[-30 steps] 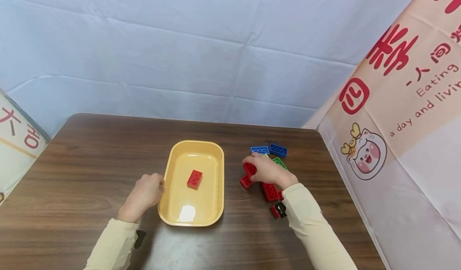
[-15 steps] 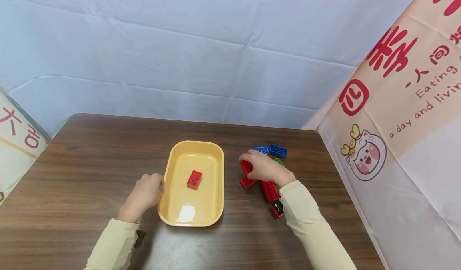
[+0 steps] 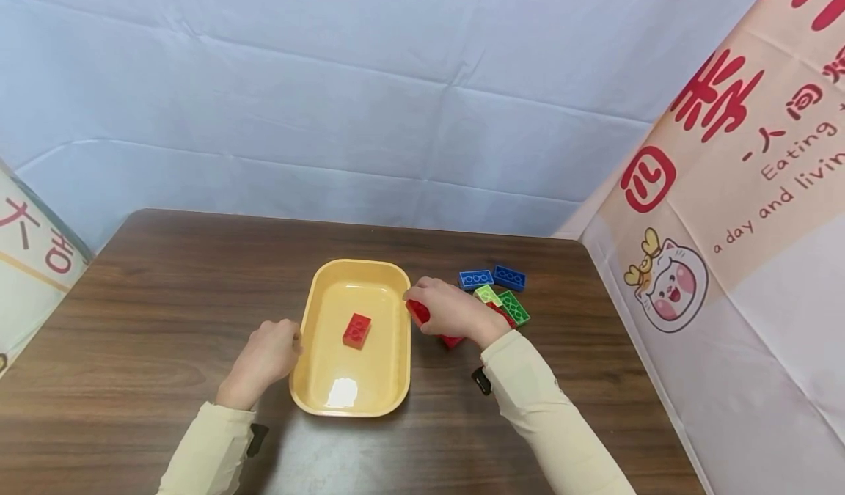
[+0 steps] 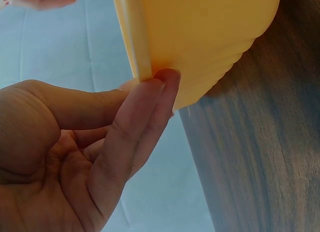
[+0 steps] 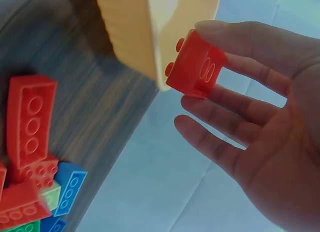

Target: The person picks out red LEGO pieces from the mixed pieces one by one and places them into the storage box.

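Observation:
A yellow tray (image 3: 350, 400) stands on the table with one red building brick (image 3: 356, 331) lying inside it. My left hand (image 3: 267, 354) pinches the tray's left rim between thumb and fingers, as the left wrist view shows close up. At the tray's right rim, my right hand (image 3: 452, 310) holds another red brick (image 5: 196, 65) between thumb and fingertips. The brick's studs face the tray wall in the right wrist view; the other fingers reach out below it.
To the right lies a pile of bricks: two blue bricks (image 3: 509, 277), a light green brick (image 3: 488, 295), a green brick (image 3: 513, 309) and several red bricks (image 5: 32, 122), partly hidden by my right arm in the head view. The dark wooden table (image 3: 198, 275) meets a pale cloth behind.
My right hand has moved left from the pile to the tray's right rim, carrying the red brick. The light green brick has come into sight. My left hand has stayed on the tray.

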